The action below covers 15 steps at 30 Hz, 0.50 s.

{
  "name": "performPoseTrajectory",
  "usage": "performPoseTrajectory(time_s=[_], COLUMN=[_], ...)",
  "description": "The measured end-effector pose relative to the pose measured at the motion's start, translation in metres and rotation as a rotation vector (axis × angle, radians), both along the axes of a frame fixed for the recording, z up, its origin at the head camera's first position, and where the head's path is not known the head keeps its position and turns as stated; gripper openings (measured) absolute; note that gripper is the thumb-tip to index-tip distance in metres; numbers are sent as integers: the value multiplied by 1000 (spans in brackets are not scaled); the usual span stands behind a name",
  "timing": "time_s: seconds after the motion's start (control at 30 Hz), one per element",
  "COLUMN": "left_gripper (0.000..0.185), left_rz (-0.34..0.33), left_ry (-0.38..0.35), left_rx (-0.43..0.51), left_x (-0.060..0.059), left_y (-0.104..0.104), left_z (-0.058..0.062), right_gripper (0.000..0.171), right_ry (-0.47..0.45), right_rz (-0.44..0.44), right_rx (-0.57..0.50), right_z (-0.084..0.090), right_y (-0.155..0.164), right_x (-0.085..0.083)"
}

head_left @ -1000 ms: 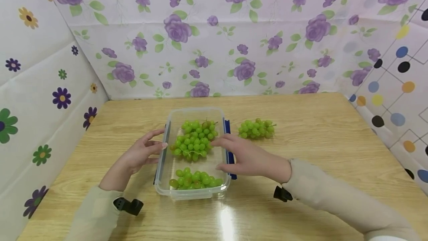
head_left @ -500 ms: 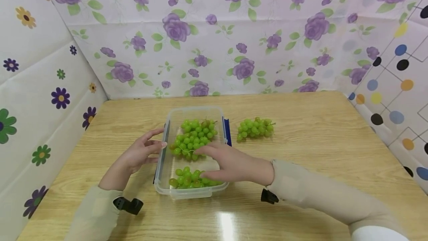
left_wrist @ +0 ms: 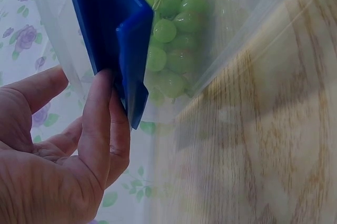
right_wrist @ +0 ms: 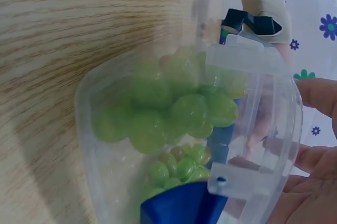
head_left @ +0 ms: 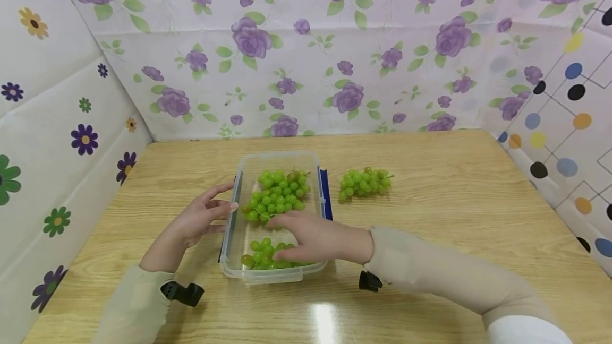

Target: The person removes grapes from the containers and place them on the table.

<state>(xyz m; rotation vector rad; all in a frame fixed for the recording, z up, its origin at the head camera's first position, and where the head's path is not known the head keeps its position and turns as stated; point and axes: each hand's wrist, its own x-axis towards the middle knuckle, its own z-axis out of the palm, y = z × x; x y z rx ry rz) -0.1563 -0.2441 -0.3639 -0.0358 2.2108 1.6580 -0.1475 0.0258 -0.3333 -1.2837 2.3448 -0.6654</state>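
Right hand [head_left: 313,238] is reaching into the clear plastic container [head_left: 229,259] from its right side, palm down, fingers relaxed and spread over the fruit. Its fingertips are lying between the two bunches inside: the large grape bunch [head_left: 277,195] sitting just beyond the fingers, and the small grape bunch [head_left: 260,256] lying under and just nearer than the fingers. Whether the fingers are pinching any grape cannot be told; they are looking loose rather than curled tight. In the right wrist view the container [right_wrist: 158,192] is filling the frame, green grapes [right_wrist: 184,113] showing blurred through its wall.

Left hand [head_left: 198,222] is resting against the container's left side, fingers nearly straight, tips touching the blue latch [head_left: 234,195] on that long edge. The left wrist view is showing this close up: the left hand [left_wrist: 58,166] is lying open, one finger pressing flat along the blue latch [left_wrist: 118,50], with grapes [left_wrist: 174,40] visible through the clear wall just past it. The hand is gripping nothing.

A second blue latch [head_left: 325,192] is hanging on the container's right edge, just beyond the right hand's wrist. A loose grape bunch [head_left: 365,182] is lying on the wooden surface [head_left: 454,200], well to the right of the right hand and apart from the container. Dark wrist-mounted devices [head_left: 184,293] are showing below both sleeves.
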Motion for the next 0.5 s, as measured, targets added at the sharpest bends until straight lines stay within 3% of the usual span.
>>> performPoseTrajectory(time_s=[0.23,0.5], left_gripper=[70,70], left_rz=[3,6], left_ry=[-4,-4], left_rx=[3,6], left_x=[0,0], left_y=[0,0], left_z=[0,1], right_gripper=[61,60], right_ry=[-60,-112], right_rz=[-41,-59], right_rx=[79,101], right_z=[-3,-8], right_y=[-10,-16], right_x=[-1,-3])
